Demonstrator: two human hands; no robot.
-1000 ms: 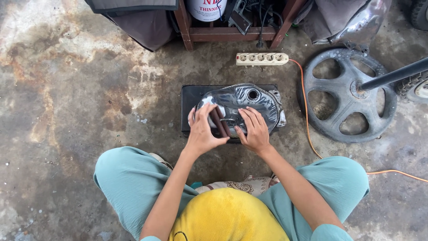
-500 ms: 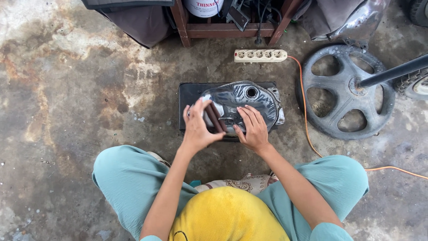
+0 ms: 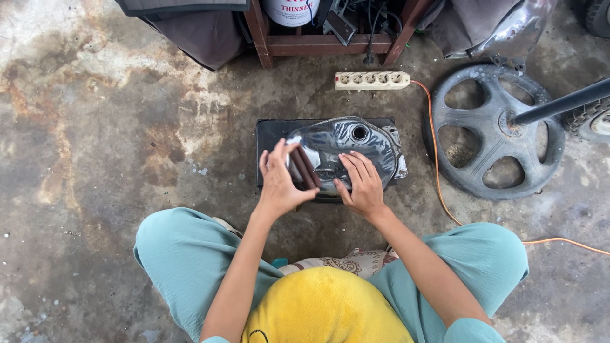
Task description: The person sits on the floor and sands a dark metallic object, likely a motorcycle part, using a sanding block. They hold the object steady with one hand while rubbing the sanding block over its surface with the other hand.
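Open concrete floor (image 3: 95,190) leftward; power strip (image 3: 372,80), orange cord (image 3: 438,171) and wheel (image 3: 492,130) crowding the right.

The floor is bare grey concrete (image 3: 95,190), stained with rust-brown and pale blotches, lit by flat, even daylight. At the top edge stands a reddish-brown wooden frame (image 3: 318,44) with dark grey cloth (image 3: 197,35) draped just beside it. A cream plastic socket strip (image 3: 372,80) lies near the frame's foot, its orange cable (image 3: 438,184) trailing across the concrete past a black spoked wheel (image 3: 492,133) lying flat.
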